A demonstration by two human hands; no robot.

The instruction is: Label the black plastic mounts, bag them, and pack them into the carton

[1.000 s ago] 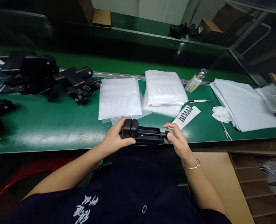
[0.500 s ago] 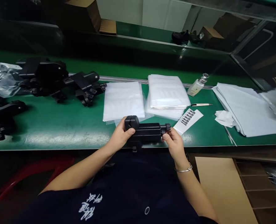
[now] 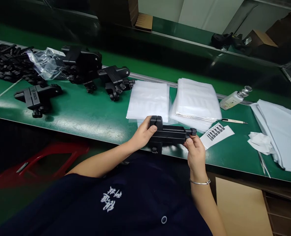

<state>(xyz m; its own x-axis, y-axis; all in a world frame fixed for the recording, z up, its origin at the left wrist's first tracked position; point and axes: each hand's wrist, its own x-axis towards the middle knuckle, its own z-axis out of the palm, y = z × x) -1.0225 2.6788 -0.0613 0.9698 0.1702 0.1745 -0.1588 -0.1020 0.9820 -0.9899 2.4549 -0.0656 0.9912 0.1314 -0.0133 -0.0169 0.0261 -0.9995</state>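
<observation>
Both my hands hold one long black plastic clamp part (image 3: 169,135) just above the near edge of the green bench (image 3: 86,114). My left hand (image 3: 142,135) is wrapped round its thick left end, thumb on top. My right hand (image 3: 195,151) pinches the small knob at its right end. Just beyond the part lie a flat stack of clear plastic bags (image 3: 149,101) and a thicker stack of bags (image 3: 196,100). A white label sheet with barcodes (image 3: 216,133) lies right of my right hand.
Several black clamp parts (image 3: 38,97) and a crumpled plastic bag (image 3: 45,62) lie at the left of the bench. At the right are a small bottle (image 3: 235,97), a pen-like tool (image 3: 234,121), a wad of cloth (image 3: 260,143) and white sheets (image 3: 283,131). A red stool (image 3: 37,164) stands below left.
The view has swung left, showing more black parts on the left. The held part has been turned over in my hands, a small lug now pointing down.
</observation>
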